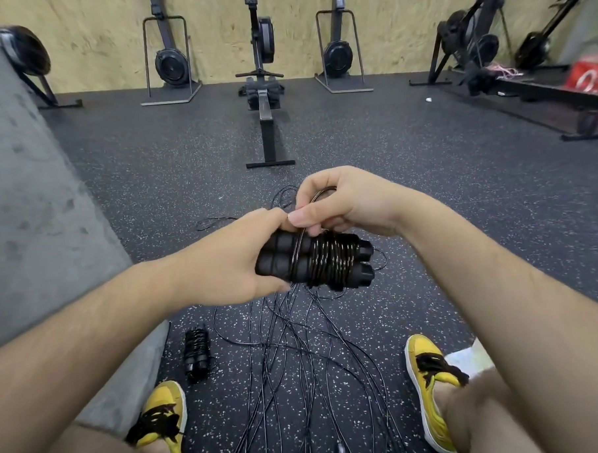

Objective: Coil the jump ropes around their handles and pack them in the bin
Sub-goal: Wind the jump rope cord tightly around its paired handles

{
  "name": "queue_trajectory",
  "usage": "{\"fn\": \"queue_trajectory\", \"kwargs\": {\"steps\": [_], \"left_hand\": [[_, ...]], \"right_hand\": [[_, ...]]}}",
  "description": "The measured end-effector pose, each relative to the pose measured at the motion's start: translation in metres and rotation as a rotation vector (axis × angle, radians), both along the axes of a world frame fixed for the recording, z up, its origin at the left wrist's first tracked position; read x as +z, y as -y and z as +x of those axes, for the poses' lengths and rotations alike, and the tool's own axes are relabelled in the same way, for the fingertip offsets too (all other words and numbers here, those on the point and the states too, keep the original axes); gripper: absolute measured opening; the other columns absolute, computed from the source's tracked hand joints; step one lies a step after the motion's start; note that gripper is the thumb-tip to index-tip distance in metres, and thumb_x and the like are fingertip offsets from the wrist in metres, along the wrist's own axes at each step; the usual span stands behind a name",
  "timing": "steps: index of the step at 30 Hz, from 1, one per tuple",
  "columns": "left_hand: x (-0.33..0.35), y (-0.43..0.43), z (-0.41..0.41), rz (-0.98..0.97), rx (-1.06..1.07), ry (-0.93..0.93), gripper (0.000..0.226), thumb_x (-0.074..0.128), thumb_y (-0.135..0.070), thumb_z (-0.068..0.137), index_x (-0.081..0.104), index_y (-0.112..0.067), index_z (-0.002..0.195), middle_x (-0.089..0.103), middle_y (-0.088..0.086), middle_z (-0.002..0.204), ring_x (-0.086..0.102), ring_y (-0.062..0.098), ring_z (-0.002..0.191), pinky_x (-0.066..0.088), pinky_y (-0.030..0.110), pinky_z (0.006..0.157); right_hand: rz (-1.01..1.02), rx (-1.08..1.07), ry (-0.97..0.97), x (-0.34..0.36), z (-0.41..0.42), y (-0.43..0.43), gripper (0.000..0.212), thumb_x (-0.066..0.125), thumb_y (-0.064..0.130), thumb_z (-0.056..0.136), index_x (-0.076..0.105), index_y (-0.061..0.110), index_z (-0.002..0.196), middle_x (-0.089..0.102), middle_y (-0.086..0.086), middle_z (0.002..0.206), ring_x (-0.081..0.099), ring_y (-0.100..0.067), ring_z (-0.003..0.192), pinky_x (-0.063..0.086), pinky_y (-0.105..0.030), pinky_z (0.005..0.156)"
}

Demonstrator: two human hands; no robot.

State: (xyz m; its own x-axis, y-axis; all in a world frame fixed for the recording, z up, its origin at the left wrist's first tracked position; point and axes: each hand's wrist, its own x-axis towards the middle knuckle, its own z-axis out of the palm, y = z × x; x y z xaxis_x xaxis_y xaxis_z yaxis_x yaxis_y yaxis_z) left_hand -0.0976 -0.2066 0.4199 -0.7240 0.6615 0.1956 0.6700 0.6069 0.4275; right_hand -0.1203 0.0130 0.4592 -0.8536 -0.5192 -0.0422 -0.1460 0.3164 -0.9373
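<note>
Head view, left hand (224, 264) grips handles (281, 258), lying crosswise, tips pointing right

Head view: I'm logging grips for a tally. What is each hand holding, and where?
The left hand grips the paired black handles by their unwrapped end. The right hand pinches the rope just above the handles.

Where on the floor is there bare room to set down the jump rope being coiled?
Bare floor lies between the grey block and the rowing machine, and ahead of the right shoe. Loose jump ropes crowd the gap to the left shoe.
</note>
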Motion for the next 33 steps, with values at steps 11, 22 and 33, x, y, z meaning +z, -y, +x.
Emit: {"fn": "queue_trajectory", "kwargs": {"steps": [11,22,33], "left_hand": [[0.004,-0.010,0.014,0.234,0.082,0.162,0.092,0.094,-0.046,0.060,0.028,-0.033,0.123,0.065,-0.006,0.122,0.068,0.010,0.106,0.054,0.042,0.095],[0.016,-0.030,0.010,1.070,0.287,0.516,0.052,0.062,-0.058,0.090,0.066,-0.011,0.111,0.070,0.018,0.087,0.063,0.027,0.067,0.054,0.038,0.060],[0.030,-0.025,0.012,1.309,0.281,0.682,0.043,0.043,-0.040,0.105,0.052,-0.007,0.132,0.074,0.018,0.110,0.074,0.032,0.090,0.058,0.040,0.056]], "right_hand": [[-0.178,0.035,0.106,-0.003,-0.003,0.003,0.016,0.075,0.022,0.073,0.062,0.015,0.077,0.060,0.004,0.064,0.043,-0.001,0.046,0.033,-0.011,0.041],[-0.398,-0.298,0.035,-0.029,0.003,0.039,0.038,0.045,0.037,0.106,0.056,0.014,0.077,0.051,-0.005,0.062,0.038,-0.017,0.051,0.030,-0.026,0.047],[-0.322,-0.578,-0.474,-0.033,0.044,0.054,0.014,0.065,0.023,0.096,0.066,0.021,0.109,0.066,0.014,0.077,0.067,-0.002,0.070,0.057,-0.029,0.072]]}}
